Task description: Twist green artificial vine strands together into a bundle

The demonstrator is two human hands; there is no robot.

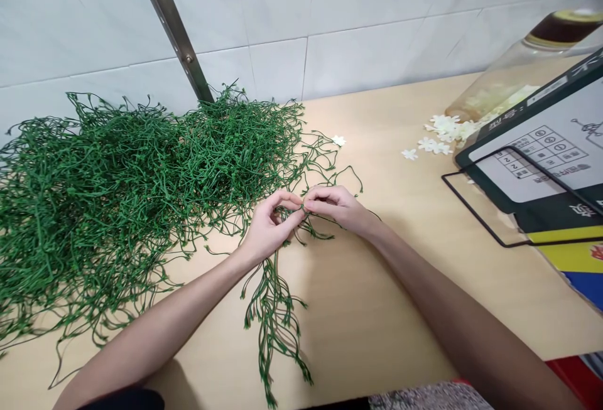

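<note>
My left hand [268, 225] and my right hand [343, 208] meet over the middle of the table, fingertips nearly touching. Both are closed in a pinch on green artificial flower stems, with small green tips showing between and below the fingers. From beneath my left hand a bunch of green stems [274, 309] trails toward the table's front edge. Left of and behind the hands lies a large tangled pile of the same stems [141, 159]. A few loose stems [325, 152] lie just beyond my fingers. What exactly each fingertip grips is partly hidden.
White plastic flowers [443, 126] lie at the back right, by a clear bottle [506, 71] on its side. One flower [338, 140] lies near the pile. A printed board [541, 140] and a black wire stand [480, 215] are at right. A metal post [174, 27] rises behind the pile.
</note>
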